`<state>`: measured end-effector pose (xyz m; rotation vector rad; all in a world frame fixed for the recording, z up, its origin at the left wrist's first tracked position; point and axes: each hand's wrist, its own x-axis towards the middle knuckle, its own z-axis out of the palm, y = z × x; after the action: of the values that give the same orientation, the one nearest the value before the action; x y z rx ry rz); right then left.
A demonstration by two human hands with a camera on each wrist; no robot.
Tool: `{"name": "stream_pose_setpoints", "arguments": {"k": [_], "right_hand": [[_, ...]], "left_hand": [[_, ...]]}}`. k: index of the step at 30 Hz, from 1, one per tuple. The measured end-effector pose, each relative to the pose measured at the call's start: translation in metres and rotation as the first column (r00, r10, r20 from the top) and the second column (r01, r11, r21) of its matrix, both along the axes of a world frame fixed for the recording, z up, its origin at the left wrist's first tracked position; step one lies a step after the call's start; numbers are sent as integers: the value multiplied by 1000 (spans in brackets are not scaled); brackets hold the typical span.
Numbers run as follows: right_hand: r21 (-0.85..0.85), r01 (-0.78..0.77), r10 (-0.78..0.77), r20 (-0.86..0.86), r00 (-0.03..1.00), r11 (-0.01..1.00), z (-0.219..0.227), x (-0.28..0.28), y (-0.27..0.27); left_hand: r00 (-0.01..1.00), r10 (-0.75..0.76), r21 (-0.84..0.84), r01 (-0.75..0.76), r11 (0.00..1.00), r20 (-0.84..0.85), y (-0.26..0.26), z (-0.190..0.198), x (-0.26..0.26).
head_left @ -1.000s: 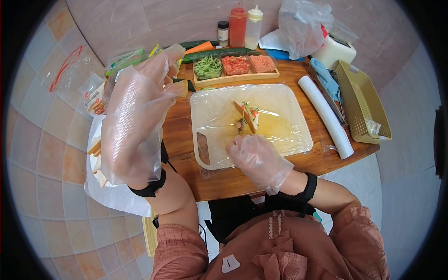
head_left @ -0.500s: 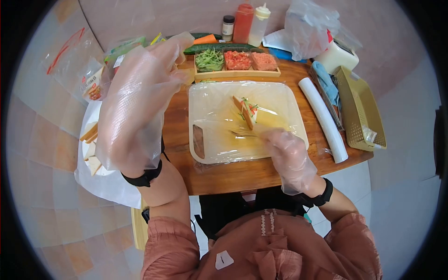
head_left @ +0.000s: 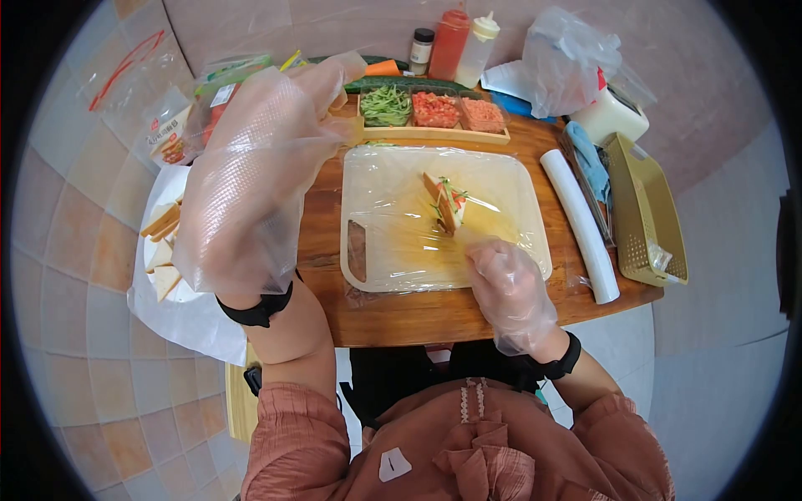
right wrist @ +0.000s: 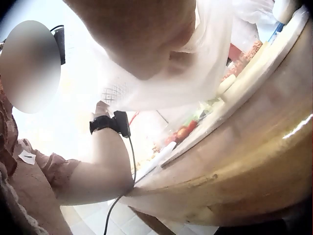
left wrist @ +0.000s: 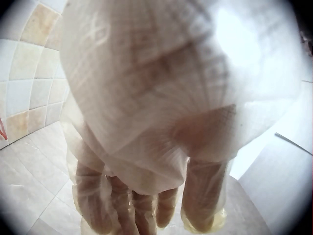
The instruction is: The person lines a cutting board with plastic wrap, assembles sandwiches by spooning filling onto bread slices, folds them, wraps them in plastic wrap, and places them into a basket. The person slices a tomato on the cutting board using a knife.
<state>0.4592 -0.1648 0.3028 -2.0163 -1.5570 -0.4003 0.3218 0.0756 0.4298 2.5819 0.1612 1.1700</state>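
Finding left hand [head_left: 251,163] open, empty; right hand [head_left: 511,288] curled, contents unclear, we warn: snagged film [head_left: 388,230] could topple the sandwich [head_left: 446,205].

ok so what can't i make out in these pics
- What the right hand holds, if anything, head view: hidden by its knuckles.
- Print on the seasoning jar, head view: too small.
- Part of the white appliance, head view: behind the plastic bag.
- Person's head, right wrist view: blurred over.

Yellow-green basket [head_left: 642,190] (blue cloth [head_left: 587,156] beside)
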Motion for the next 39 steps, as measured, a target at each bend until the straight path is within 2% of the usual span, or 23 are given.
{"name": "stream_pose_setpoints", "arguments": {"k": [4,10,15,16,18,21,22,24,25,27,34,36,39], "right_hand": [[-30,-15,17,70,997,999,-2,3,7],[-105,1,8,88,996,994,1,2,12],[-124,-19,36,133,990,992,4,-3,18],[-126,-9,27,141,990,992,4,-4,18],[-179,-18,38,113,993,984,3,-2,19],[-251,-24,51,101,994,968,1,-2,19],[-271,-21,55,118,991,962,0,-3,20],[-253,-41,78,141,987,967,1,-2,22],[-236,-63,104,165,981,970,2,-2,23],[-224,-50,93,188,978,973,2,-4,24],[-251,-64,112,180,977,966,3,-3,20],[-234,-66,111,184,977,970,2,-2,21],[-193,-73,111,195,975,979,-1,0,21]], "left_hand": [[999,23,19,-24,1000,41,2,-6,2],[992,75,41,-79,996,99,-1,-14,1],[994,53,-152,-67,986,-94,-8,4,0],[994,53,-150,-66,986,-93,-6,5,1],[974,110,-68,-125,990,-198,2,7,3],[965,120,-91,-144,985,-233,4,7,0],[965,117,-89,-141,986,-233,2,8,0],[972,66,-198,-113,974,-225,-1,10,-1],[972,64,-197,-110,974,-225,0,6,0],[984,130,-90,-141,986,-118,3,-4,2],[990,89,-116,-101,988,-106,0,-4,-3],[997,59,-179,-69,981,-56,3,-10,-4],[992,95,-104,-104,989,-85,5,-7,-3]]}}
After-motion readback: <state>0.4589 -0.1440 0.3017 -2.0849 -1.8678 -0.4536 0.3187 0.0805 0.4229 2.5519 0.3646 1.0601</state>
